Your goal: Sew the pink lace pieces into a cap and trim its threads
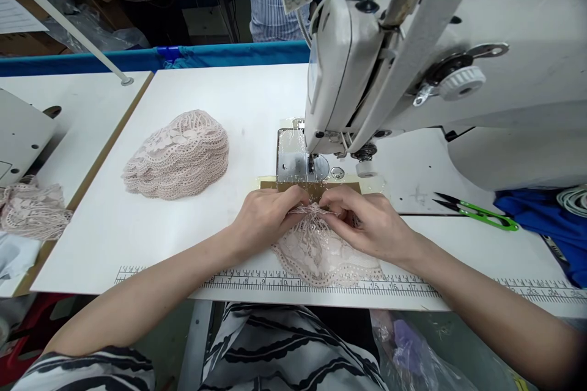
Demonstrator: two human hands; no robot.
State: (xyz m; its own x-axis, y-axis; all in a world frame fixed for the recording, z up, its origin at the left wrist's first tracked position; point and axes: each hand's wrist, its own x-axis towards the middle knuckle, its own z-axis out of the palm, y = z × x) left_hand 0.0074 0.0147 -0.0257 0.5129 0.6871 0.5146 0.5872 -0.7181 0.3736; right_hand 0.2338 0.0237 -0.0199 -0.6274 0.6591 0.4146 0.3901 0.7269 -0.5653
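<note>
A pale pink lace piece (316,256) lies in front of the sewing machine (348,67), its gathered top edge raised and its scalloped hem spread over the table's printed ruler. My left hand (270,214) is closed, pinching that gathered edge from the left between thumb and fingers. From the right, my right hand (364,217) pinches the same edge, fingers curled in. Both hands are close together, just on the near side of the metal needle plate (293,156) and the presser foot (312,164). The folds between the fingertips are partly hidden.
A stack of matching lace pieces (178,156) sits on the table to the left. Green-handled thread snips (479,211) and blue cloth (532,214) lie at right. More lace (34,211) is on the neighbouring table. Two people are beyond the blue-edged barrier (238,52).
</note>
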